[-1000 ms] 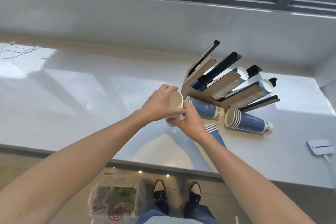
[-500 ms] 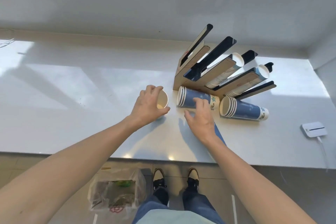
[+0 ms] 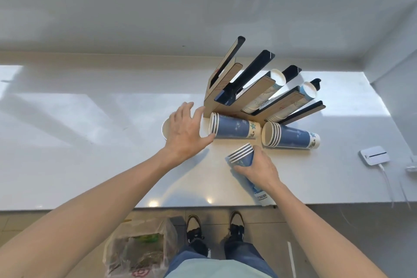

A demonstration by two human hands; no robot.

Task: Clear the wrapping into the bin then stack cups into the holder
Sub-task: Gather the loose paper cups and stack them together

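A brown and black slotted cup holder (image 3: 228, 88) stands on the white counter (image 3: 90, 142), with two cup stacks in its right slots. Two stacks of blue paper cups lie on their sides in front of it, one stack (image 3: 232, 128) at its left foot and one stack (image 3: 291, 137) to the right. My right hand (image 3: 259, 169) grips a third blue cup stack (image 3: 242, 156) lying near the counter's front edge. My left hand (image 3: 187, 131) hovers with fingers spread above a single white cup (image 3: 165, 130) standing on the counter, mostly hidden by the hand.
A bin lined with a clear plastic bag (image 3: 140, 250) sits on the floor below the counter, beside my feet. A small white device (image 3: 374, 156) with a cable lies at the right. A wall and window ledge rise behind the holder.
My left hand let go of the white cup, which now stands on the counter, and opened above it. My right hand moved back and closed on the near cup stack.
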